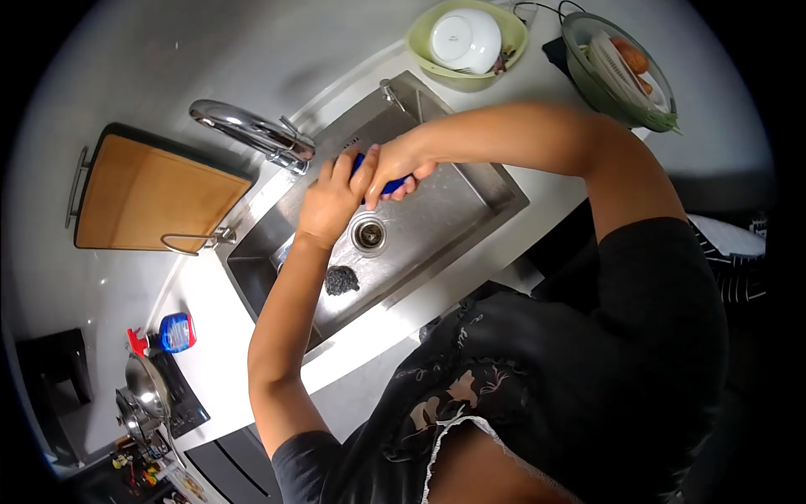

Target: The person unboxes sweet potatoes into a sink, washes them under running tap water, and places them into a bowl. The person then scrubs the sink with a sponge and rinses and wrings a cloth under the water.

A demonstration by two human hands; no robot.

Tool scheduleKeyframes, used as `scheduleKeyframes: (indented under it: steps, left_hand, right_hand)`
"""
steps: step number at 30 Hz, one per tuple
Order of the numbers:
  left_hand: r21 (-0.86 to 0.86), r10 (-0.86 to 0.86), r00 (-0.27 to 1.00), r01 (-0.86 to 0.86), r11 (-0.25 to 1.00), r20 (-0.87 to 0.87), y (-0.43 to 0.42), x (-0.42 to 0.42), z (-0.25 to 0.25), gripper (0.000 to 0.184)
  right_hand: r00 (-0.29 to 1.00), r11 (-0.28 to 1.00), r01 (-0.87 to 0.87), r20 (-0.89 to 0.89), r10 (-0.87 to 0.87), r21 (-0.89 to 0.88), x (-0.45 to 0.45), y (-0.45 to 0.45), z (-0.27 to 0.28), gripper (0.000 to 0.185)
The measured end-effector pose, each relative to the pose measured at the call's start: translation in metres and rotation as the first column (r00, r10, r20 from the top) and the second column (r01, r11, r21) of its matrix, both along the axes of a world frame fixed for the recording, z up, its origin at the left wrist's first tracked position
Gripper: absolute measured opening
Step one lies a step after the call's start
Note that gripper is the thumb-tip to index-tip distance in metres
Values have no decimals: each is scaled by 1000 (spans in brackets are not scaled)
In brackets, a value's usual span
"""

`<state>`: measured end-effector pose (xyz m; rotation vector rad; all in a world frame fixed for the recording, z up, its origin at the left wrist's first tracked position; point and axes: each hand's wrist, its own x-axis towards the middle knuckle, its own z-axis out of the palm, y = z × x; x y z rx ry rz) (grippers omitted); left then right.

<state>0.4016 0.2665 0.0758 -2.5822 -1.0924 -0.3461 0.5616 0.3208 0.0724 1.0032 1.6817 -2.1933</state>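
Note:
Over the stainless steel sink [437, 244], my two hands are together around a bunched blue cloth [396, 183]. My right hand [395, 165] is closed on it, fingers curled underneath. Pressed against it from the left is my left hand [332, 200], its fingers wrapped over the blue cloth's other end. Only small blue patches show between the fingers, so most of the cloth is hidden. Below the hands lies the round drain [368, 236]. A dark scouring pad [342, 280] rests on the sink floor near the drain.
A chrome faucet [252, 130] rises behind the sink. A wooden cutting board [151, 193] leans at the left. A blue spray bottle [177, 333] and a metal pan [147, 386] are lower left. A green basin [424, 55] with a white bowl [464, 40] and another bowl [579, 71] stand at the back.

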Motion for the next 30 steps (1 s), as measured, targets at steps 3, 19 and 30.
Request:
scheduleKeyframes:
  steps: [3,19,30]
  left_hand:
    - [-19,153,986,-155,988,-67,2,3,-10,30]
    - [-587,506,846,-499,638,-169,22,21,-48,34]
    - [-706,505,863,-356,613,4,4,12,-64,52]
  right_hand:
    - [997,986,-22,78,10,162,-8,3,-10,17]
    - [951,369,-71,175,-256,927,-17,-11,-78,25]
    - [979,224,-71,111,-172,972,-8,-27,-85,40]
